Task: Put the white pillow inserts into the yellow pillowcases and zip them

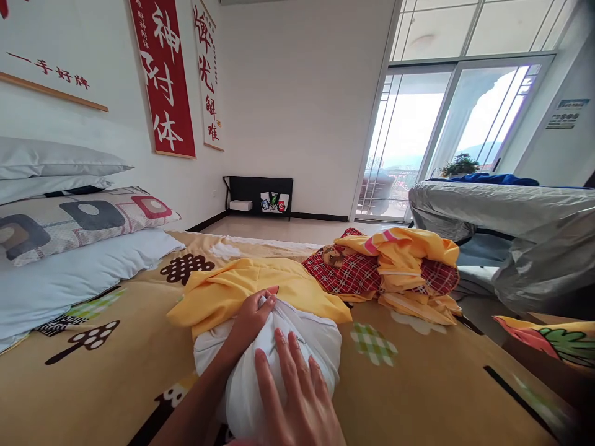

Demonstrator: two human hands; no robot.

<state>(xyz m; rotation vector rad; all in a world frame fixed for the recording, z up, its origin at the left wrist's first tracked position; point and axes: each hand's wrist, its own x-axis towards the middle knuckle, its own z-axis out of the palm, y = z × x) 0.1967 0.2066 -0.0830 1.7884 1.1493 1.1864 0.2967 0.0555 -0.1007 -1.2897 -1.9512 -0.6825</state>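
A plump white pillow [246, 390] lies before me on the bed, its far end meeting a yellow pillowcase [264, 275]. My left hand [255, 313] is closed in a pinch on gathered white fabric at the pillow's far end, close to the yellow cloth. Resting on top of the pillow, my right hand [297, 384] is open with its fingers spread and pressing flat. How far the pillow reaches inside the yellow cloth is hidden.
A crumpled yellow and red plaid cover [400, 266] lies on the patterned bedsheet [418, 378] at the far right. Several pillows are stacked at left, including one with printed squares [102, 210]. Grey sheeting [502, 204] drapes over furniture beyond the bed.
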